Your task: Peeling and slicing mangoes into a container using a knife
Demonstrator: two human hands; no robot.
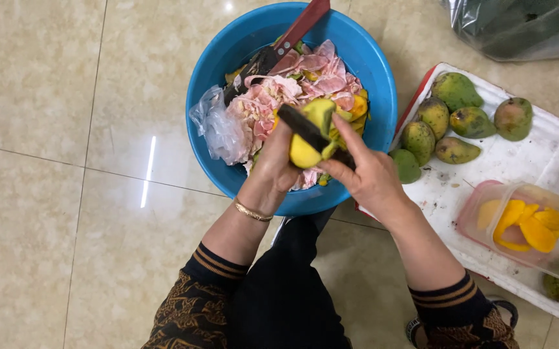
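Left hand [278, 165] cups a half-peeled mango [310, 139], fingers wrapped round it over the blue basin [224, 58]. Right hand [370, 178], wrist bent inward, fingers clamped on a dark peeler [302, 127] laid against the fruit.

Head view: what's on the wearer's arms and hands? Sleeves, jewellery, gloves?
Both hands are bare, no gloves. The left hand has a thin gold bangle at the wrist. Both forearms are bare; the dark sleeves are pushed up, with a brown-and-black pattern and black ribbed cuffs striped in tan. No rings visible on the right hand.
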